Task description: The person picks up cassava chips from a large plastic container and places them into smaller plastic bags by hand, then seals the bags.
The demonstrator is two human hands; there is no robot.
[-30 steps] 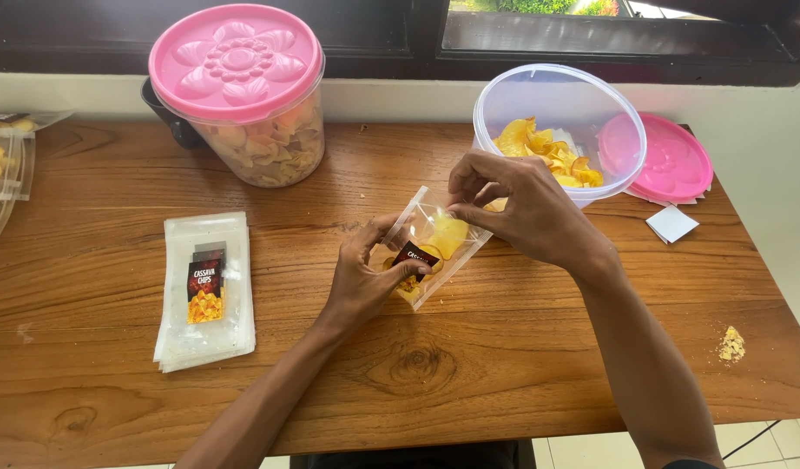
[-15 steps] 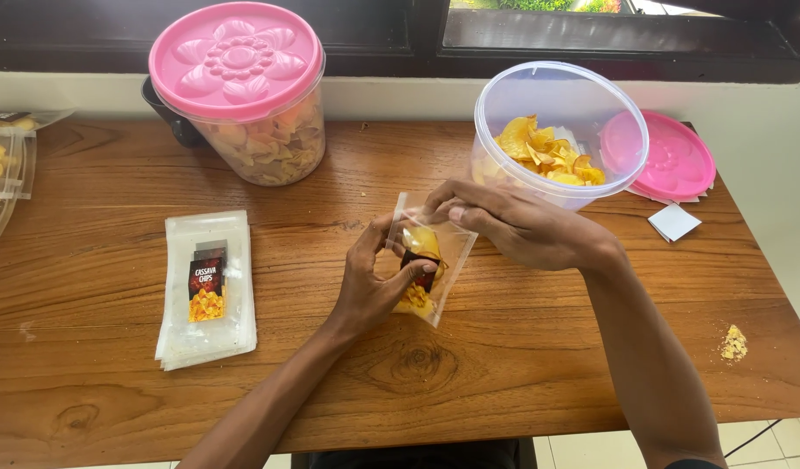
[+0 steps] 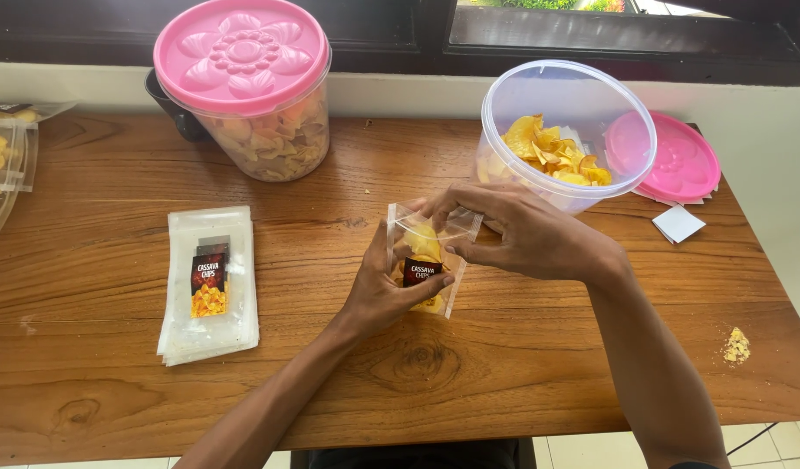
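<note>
far left: I see filled clear packets [image 3: 2, 165] at the tabletop [image 3: 113, 391] edge
pouch stack: empty labelled pouches [image 3: 209, 282] lying flat, left of centre
closed tub: pink-lidded container [image 3: 248, 87] of chips, back left
left hand [image 3: 384, 291]: grip closed on the small chip pouch [image 3: 426, 260], thumb across its label
pouch: held just above the tabletop, centre
right hand [image 3: 521, 234]: fingers pinching the pouch's top edge
open tub [image 3: 565, 130]: chips inside, just behind right hand
loose lid [image 3: 669, 156]: flat, far right

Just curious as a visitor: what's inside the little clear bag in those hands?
Yellow chips show inside the small clear bag. The left hand and a dark label cover its lower part, so its fullness stays hidden.
</note>
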